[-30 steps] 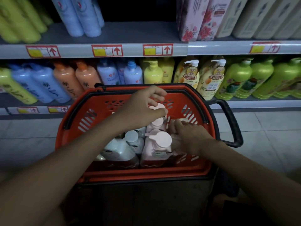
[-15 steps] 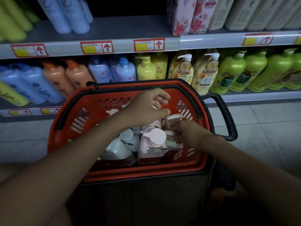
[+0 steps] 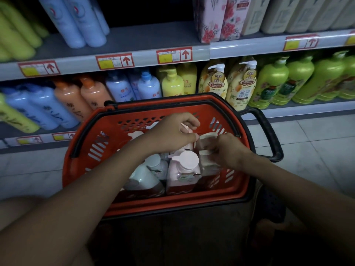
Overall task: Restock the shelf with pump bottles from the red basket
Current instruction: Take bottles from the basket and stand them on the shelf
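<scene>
Basket [image 3: 107,139] red, black handle [image 3: 269,135]. Pump bottles inside: pink [image 3: 182,173], white [image 3: 142,179]. Shelf bottles: green [image 3: 269,83] far right, orange [image 3: 92,93], blue [image 3: 44,108] far left.

Dim aisle, grey tiled floor [image 3: 317,150]

Red-framed price tags [image 3: 174,55] with up arrows line the rail. Above them stand floral boxes [image 3: 217,18] beside cream bottles [image 3: 299,12]. Below, green bottles [image 3: 299,81] sit at right, orange bottles [image 3: 84,95] at left. Pale floor tiles [image 3: 315,143] lie beneath.
</scene>
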`<state>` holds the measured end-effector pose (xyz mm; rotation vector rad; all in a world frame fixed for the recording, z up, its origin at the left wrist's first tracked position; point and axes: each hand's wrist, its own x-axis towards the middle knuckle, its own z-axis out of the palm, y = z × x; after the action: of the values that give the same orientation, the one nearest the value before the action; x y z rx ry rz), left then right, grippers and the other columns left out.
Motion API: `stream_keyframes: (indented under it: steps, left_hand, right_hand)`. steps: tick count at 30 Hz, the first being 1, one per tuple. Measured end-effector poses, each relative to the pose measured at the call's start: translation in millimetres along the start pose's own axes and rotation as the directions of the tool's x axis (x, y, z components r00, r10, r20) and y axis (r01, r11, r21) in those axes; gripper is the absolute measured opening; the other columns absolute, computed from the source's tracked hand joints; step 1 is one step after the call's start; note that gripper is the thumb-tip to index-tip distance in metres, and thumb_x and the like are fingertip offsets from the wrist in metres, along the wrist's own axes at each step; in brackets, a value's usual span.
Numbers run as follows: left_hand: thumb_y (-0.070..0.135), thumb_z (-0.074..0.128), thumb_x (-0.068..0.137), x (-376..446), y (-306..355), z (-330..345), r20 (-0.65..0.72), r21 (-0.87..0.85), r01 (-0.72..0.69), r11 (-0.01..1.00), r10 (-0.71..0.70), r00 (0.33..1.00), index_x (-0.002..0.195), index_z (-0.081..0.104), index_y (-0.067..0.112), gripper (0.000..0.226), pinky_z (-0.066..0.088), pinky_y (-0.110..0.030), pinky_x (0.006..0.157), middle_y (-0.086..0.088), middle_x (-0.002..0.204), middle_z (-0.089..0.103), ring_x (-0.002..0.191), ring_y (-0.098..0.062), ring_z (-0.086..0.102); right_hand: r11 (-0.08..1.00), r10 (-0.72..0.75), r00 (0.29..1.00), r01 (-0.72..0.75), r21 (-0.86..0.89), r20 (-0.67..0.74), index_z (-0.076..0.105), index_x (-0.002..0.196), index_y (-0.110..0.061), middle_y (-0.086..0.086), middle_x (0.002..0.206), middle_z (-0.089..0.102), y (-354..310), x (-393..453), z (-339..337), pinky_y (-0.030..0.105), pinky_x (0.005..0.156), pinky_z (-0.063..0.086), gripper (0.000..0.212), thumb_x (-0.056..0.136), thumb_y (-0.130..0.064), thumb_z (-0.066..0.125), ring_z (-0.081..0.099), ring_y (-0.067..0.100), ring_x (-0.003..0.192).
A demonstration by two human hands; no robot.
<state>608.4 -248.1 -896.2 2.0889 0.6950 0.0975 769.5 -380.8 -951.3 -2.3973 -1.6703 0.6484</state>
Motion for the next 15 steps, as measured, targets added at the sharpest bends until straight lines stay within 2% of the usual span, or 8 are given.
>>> stream_keyframes:
  steps: [3,5,7,9,10,12,15]
  left_hand:
    - [0.023,0.076,0.086,0,3,-2,0.012,-0.01,-0.005,1.0,0.005,1.0,0.12,0.066,0.025,0.035,0.054,-0.028,0.087,0.008,0.117,0.068,0.103,-0.011,0.069]
    - [0.024,0.078,0.086,0,5,-1,0.026,-0.008,0.005,1.0,-0.005,1.0,0.122,0.065,0.025,0.039,0.054,-0.029,0.089,0.008,0.118,0.066,0.105,-0.012,0.068]
    - [0.023,0.079,0.084,-1,7,1,0.039,0.003,0.011,1.0,-0.012,0.999,0.126,0.062,0.025,0.046,0.056,-0.033,0.093,0.008,0.12,0.065,0.107,-0.013,0.067]
    - [0.024,0.082,0.081,-1,9,3,0.052,0.003,0.005,1.0,-0.005,0.999,0.133,0.058,0.026,0.057,0.056,-0.036,0.096,0.007,0.126,0.063,0.112,-0.014,0.065]
    - [0.025,0.083,0.08,-2,11,4,0.065,-0.006,0.002,1.0,-0.002,0.998,0.137,0.054,0.026,0.064,0.055,-0.035,0.097,0.006,0.131,0.061,0.116,-0.015,0.062]
    - [0.028,0.086,0.078,-4,16,4,0.092,-0.027,-0.007,1.0,0.009,0.996,0.147,0.045,0.026,0.08,0.05,-0.025,0.095,0.005,0.144,0.055,0.126,-0.013,0.056]
    - [0.028,0.089,0.075,-11,21,5,0.098,-0.076,-0.036,0.996,0.044,0.994,0.153,0.037,0.027,0.094,0.042,-0.012,0.09,0.005,0.152,0.048,0.133,-0.01,0.048]
  right_hand:
    - [0.999,-0.036,0.996,0.033,-0.027,-0.087,0.083,0.101,-0.021,0.008,0.091,0.079,2,-2,-19,0.025,0.076,0.051,0.022,0.083,-0.018,0.07,0.073,0.025,0.09]
    - [0.999,-0.047,0.991,0.048,0.004,-0.126,0.084,0.1,-0.018,0.008,0.086,0.079,1,-6,-37,0.025,0.07,0.047,0.018,0.084,-0.015,0.075,0.073,0.023,0.085]
    - [0.997,-0.062,0.986,0.068,0.031,-0.156,0.085,0.097,-0.017,0.006,0.083,0.08,-2,-13,-55,0.024,0.066,0.049,0.015,0.083,-0.012,0.079,0.073,0.022,0.082]
    - [0.996,-0.063,0.98,0.072,0.046,-0.187,0.085,0.095,-0.016,0.004,0.085,0.081,-7,-21,-73,0.009,0.06,0.046,0.016,0.082,-0.009,0.08,0.072,0.017,0.08]
    - [0.996,-0.066,0.978,0.076,0.047,-0.197,0.085,0.096,-0.016,0.004,0.086,0.081,-11,-26,-84,0.007,0.06,0.046,0.016,0.082,-0.009,0.081,0.072,0.015,0.079]
    - [0.994,-0.093,0.971,0.104,0.037,-0.222,0.085,0.097,-0.016,0.004,0.086,0.081,-19,-34,-107,0.012,0.063,0.049,0.015,0.083,-0.012,0.082,0.073,0.013,0.078]
    - [0.99,-0.125,0.948,0.137,0.022,-0.291,0.085,0.096,-0.015,0.002,0.079,0.078,-32,-46,-142,0.001,0.057,0.041,0.014,0.083,-0.013,0.082,0.065,0.007,0.067]
